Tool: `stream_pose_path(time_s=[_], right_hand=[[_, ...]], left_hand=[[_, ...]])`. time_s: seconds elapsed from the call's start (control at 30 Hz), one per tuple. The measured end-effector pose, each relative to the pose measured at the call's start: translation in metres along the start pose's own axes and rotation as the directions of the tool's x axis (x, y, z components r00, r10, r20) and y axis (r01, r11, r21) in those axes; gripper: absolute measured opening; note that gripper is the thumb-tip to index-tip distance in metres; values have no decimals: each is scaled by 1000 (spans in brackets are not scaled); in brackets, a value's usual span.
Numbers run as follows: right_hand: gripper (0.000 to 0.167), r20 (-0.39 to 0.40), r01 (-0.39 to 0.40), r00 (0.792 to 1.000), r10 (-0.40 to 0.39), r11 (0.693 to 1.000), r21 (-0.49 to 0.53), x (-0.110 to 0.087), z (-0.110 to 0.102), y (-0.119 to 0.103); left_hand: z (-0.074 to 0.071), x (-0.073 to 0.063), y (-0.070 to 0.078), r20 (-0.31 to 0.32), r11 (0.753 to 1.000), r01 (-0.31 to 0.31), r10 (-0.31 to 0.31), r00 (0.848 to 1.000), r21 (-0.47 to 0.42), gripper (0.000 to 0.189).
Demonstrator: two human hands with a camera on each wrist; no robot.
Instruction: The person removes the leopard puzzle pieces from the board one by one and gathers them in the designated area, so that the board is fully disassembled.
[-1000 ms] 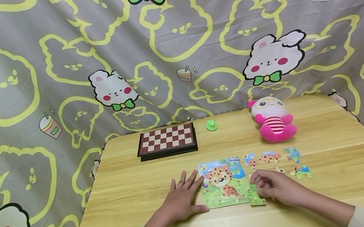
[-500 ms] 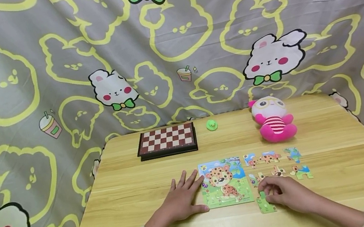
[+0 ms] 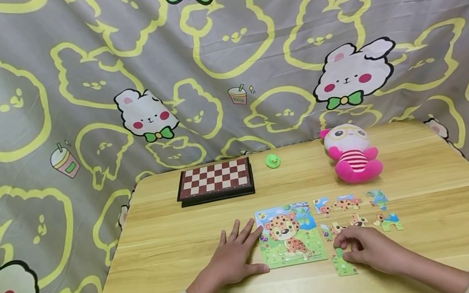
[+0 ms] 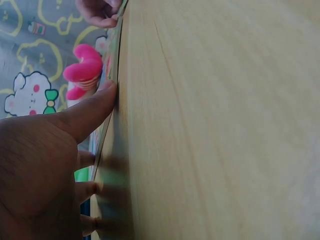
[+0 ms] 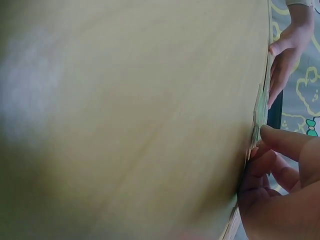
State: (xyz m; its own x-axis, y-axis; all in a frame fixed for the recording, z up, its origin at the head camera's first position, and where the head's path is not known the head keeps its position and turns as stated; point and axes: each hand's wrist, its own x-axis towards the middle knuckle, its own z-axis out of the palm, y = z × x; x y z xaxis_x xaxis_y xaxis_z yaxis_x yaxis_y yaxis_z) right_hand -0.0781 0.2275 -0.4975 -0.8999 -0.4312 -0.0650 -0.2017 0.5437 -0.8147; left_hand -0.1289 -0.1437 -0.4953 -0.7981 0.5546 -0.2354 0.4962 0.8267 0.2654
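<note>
A square puzzle board [image 3: 292,249] with a spotted leopard cub picture lies on the table. My left hand [image 3: 234,256] rests beside it, fingers spread, fingertip and thumb at its left edge; the thumb [image 4: 95,110] also shows against that edge in the left wrist view. My right hand [image 3: 370,245] pinches a green puzzle piece [image 3: 344,266] between thumb and fingers, to the right of the board's lower corner. Low over the table, the same green piece [image 5: 259,112] appears edge-on in the right wrist view. Part of it is hidden by the fingers.
Loose puzzle pieces [image 3: 349,203] lie in two rows right of the board, including a blue-green piece [image 3: 378,199] and a corner piece [image 3: 390,222]. Farther back are a checkered board box [image 3: 214,181], a small green duck [image 3: 272,160] and a pink plush toy [image 3: 352,154].
My right hand has drawn the green piece away from the board's right edge, rightward and toward me, then nearly stopped. Pieces behind it came into view. My left hand has stayed put.
</note>
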Motion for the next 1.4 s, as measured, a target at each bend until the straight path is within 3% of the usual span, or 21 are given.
stream_pose_path(time_s=[0.73, 1.4], right_hand=[[19, 12, 3, 1000, -3, 1000, 2, 4, -5, -4], [22, 30, 45, 999, -46, 999, 20, 27, 1, -21]], left_hand=[[-1, 0, 1, 0, 1000, -3, 3, 1000, 3, 97], [-2, -1, 1, 0, 1000, -9, 9, 1000, -5, 96]])
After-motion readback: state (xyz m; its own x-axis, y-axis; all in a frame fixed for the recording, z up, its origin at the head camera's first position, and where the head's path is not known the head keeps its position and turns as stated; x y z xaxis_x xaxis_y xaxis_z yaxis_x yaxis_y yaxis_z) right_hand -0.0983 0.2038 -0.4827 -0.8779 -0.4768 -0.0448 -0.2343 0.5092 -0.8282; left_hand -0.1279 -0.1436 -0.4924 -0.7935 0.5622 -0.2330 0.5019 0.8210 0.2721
